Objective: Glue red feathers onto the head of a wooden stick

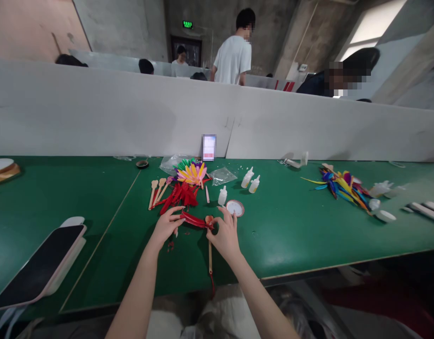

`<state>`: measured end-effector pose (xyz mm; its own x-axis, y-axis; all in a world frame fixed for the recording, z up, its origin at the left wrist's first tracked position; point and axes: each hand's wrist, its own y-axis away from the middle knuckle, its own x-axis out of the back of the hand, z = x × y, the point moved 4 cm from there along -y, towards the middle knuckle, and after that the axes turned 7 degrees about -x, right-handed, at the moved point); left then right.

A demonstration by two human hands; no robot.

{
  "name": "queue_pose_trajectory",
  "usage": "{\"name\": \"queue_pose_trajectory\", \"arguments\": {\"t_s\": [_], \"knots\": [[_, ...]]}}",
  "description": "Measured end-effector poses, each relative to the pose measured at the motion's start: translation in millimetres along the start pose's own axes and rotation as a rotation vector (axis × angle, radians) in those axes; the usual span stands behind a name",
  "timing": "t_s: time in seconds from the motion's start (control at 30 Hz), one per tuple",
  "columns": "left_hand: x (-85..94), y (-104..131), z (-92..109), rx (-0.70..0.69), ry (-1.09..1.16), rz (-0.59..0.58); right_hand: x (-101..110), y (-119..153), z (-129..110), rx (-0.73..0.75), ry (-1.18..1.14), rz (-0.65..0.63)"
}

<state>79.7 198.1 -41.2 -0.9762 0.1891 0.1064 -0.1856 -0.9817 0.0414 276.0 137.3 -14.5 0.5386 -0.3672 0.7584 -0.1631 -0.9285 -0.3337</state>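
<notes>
A red feather (194,219) stretches between my hands, just above the green table. My left hand (166,225) has thumb and fingers closed round its left end. At the other end, my right hand (225,234) pinches the feather's base against the head of a wooden stick (210,256); the fingers partly hide that spot. The stick points toward me, with a red cord (212,282) hanging from its lower end. Beyond my left hand lies a heap of red feathers (183,194). A small round dish (235,208) with a pale inside is just past my right fingers.
Wooden sticks (152,194), colourful feathers (192,173), white squeeze bottles (222,196), tweezers (207,194) and black tape (142,164) lie around. A phone (209,148) leans on the white partition (132,113). More feathers (346,186) are right; a dark-topped device (40,266) is left. People are beyond.
</notes>
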Motion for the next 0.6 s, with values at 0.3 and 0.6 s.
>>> {"name": "queue_pose_trajectory", "arguments": {"t_s": [0.3, 0.6], "knots": [[0.4, -1, 0, 0.000, 0.008, -0.009, 1, 1, -2, 0.026, 0.046, 0.022], [1.7, 0, 4, 0.030, -0.064, 0.060, 1, 25, -5, 0.270, 0.231, -0.054]]}}
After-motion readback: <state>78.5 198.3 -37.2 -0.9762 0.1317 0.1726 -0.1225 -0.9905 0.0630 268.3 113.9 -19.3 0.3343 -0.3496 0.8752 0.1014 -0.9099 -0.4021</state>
